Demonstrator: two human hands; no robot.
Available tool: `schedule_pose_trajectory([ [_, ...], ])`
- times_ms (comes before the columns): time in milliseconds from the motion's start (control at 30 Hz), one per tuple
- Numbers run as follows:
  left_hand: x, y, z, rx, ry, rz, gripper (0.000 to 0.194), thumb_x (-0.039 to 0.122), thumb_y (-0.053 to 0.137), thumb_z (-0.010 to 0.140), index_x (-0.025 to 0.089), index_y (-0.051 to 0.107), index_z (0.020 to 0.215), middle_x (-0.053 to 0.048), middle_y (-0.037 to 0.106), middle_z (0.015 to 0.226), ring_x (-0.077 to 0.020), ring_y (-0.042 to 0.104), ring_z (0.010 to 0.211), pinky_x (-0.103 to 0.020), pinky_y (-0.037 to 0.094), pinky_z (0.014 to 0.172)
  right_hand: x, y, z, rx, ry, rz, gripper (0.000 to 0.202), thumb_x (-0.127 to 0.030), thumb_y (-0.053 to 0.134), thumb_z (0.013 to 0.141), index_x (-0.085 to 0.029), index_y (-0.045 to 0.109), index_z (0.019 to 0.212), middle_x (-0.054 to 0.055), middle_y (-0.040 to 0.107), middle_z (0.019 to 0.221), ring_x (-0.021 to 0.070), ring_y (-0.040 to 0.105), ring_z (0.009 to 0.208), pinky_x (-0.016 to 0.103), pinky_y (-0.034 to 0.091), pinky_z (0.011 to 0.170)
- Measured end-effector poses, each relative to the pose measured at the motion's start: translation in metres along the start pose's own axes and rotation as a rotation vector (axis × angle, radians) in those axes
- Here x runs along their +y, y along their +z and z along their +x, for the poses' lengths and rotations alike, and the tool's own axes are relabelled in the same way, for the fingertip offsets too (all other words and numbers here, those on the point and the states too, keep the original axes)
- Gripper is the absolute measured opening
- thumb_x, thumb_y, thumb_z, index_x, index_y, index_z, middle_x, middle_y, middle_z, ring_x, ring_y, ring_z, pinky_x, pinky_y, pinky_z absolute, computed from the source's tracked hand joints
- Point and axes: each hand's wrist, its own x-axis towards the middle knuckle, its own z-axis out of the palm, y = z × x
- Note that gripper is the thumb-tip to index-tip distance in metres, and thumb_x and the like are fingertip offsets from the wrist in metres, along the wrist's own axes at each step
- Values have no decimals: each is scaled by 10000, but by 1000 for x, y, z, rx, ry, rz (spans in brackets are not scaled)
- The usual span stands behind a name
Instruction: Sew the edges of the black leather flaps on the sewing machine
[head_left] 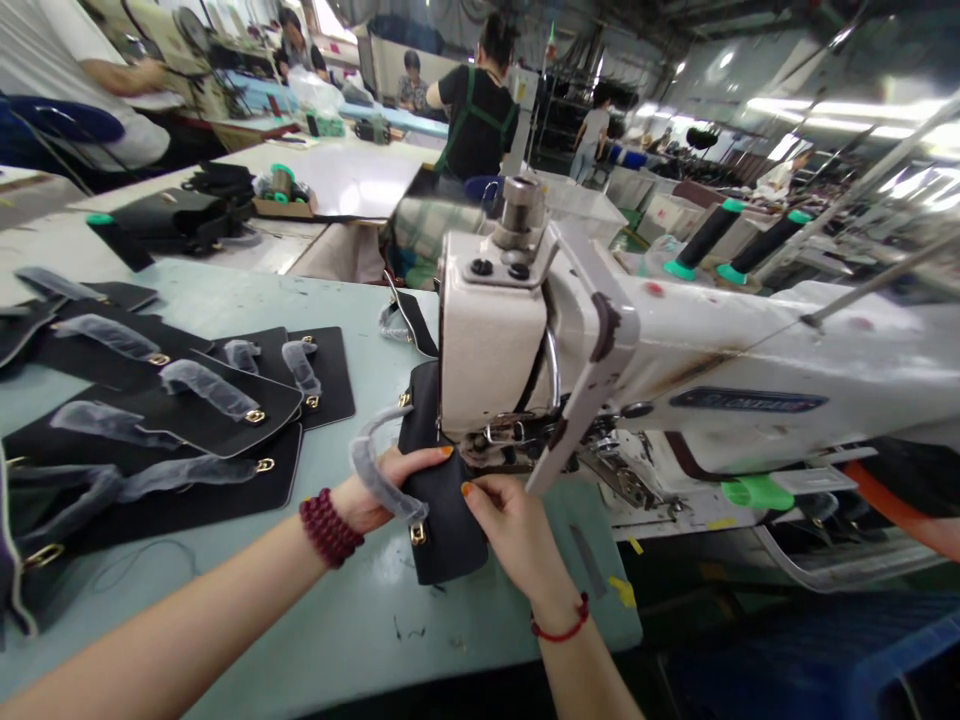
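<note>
A black leather bag panel [448,535] lies under the head of a white industrial sewing machine [491,340]. Its handle [365,462], wrapped in clear plastic and fixed with gold-coloured metal fittings, arches over my left hand [390,485]. My left thumb presses on the panel's face, with the other fingers out of sight beneath the handle and panel. At the panel's right edge, just below the needle area, my right hand [514,525] pinches the leather between thumb and curled fingers. The machine's head hides the panel's upper right part.
Several similar black panels [225,400] with wrapped handles are piled on the left of the pale green table [322,610]. A thread cone [120,243] stands behind them. Two more cones [705,240] sit behind the machine arm. Co-workers [480,110] work at the back.
</note>
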Motion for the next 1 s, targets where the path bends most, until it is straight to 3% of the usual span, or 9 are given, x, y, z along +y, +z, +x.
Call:
schedule_pose_trajectory([
  [133,-12,12,-11,34,54,-46,455,286,869,671,153,731,1083,-132,759,1140,-308,730,1022,-389,599,920,-1,-15,0,-35,-78,-105,292,-304,521,927,-139,747,841,64,736,848,186,644,772,224,427,622],
  [233,-26,30,-22,155,152,-69,497,338,864,667,185,716,1116,-134,709,1256,-347,664,1168,-419,564,999,-4,-29,3,-70,-148,-174,278,-275,519,943,-149,757,877,63,748,908,202,652,840,235,433,667],
  [333,-37,48,-31,283,201,-112,614,376,818,719,209,624,1277,-122,597,1427,-351,551,1324,-437,510,1081,-6,-40,7,-98,-196,-184,272,-292,544,949,-164,759,841,43,741,842,205,645,812,249,429,675],
  [433,-42,59,-35,308,200,-165,705,345,811,724,217,544,1364,-105,528,1499,-347,489,1383,-461,456,1138,-5,-45,11,-90,-218,-152,261,-318,583,935,-176,770,821,33,729,792,207,633,766,257,431,652],
  [633,-43,59,-30,304,196,-169,505,305,819,699,226,671,1176,-95,638,1373,-346,528,1350,-488,428,1164,-1,-44,13,-99,-223,-166,296,-342,563,957,-175,769,825,33,727,814,211,641,806,253,427,656],
  [867,-43,59,-26,314,168,-270,551,207,862,616,164,677,1134,-123,641,1370,-325,577,1305,-430,460,1145,-1,-45,13,-94,-197,-188,294,-328,562,947,-165,763,808,40,720,810,213,635,800,254,415,639],
  [1000,-42,61,-26,346,172,-294,572,218,860,648,148,655,1178,-134,627,1390,-326,586,1294,-426,476,1131,0,-45,15,-92,-188,-159,272,-316,578,935,-165,766,810,38,725,806,210,638,785,252,413,625],
])
